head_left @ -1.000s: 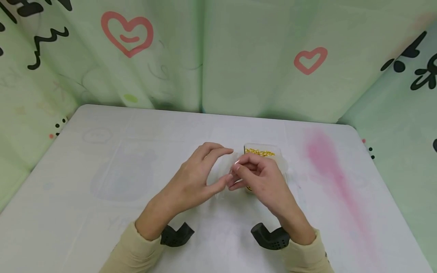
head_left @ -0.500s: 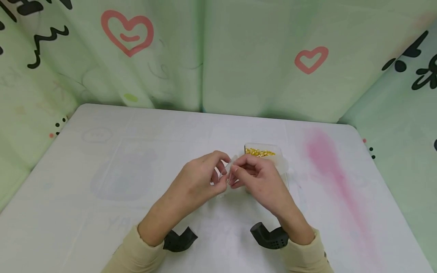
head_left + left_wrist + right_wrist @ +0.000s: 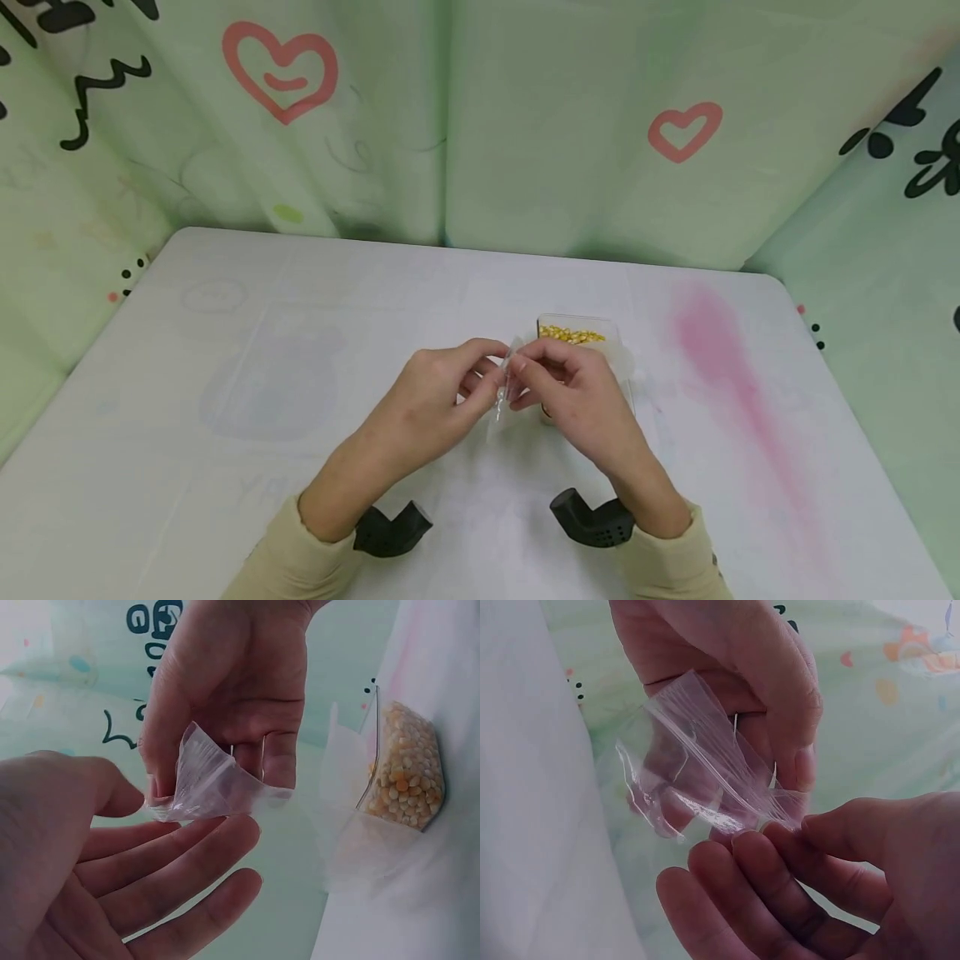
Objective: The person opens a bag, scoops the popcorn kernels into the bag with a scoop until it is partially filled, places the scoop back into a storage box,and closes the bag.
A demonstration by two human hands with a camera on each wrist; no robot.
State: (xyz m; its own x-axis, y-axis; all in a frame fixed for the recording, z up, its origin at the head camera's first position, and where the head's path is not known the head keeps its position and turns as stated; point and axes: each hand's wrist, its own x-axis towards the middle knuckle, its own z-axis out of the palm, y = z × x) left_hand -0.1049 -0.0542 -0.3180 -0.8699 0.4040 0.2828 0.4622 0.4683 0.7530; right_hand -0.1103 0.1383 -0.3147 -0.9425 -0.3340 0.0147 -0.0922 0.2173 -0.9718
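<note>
A small clear zip-lock bag [image 3: 500, 404] is held up between the two hands above the table. Its zip line runs across the plastic in the right wrist view, where the bag [image 3: 705, 761] looks flat with nothing visible inside. My right hand [image 3: 577, 396] pinches one edge of it between thumb and index finger. From the other side, my left hand [image 3: 431, 400] holds the bag with the thumb by its edge and the fingers behind. Just past the right hand, a clear box [image 3: 577, 317] contains yellow corn kernels [image 3: 409, 769]; the right hand partly hides it in the head view.
Thin whitish translucent plastic [image 3: 371, 847] lies against the box of corn. The white table [image 3: 300, 358] has a pink stain [image 3: 720, 358] on its right side. A green patterned curtain [image 3: 540, 125] hangs behind it. Black wrist mounts [image 3: 393, 529] stick out below the hands.
My left hand was spread beside the bag a second ago; its thumb and fingers have since closed in on the plastic. The right hand has kept its pinch almost in place.
</note>
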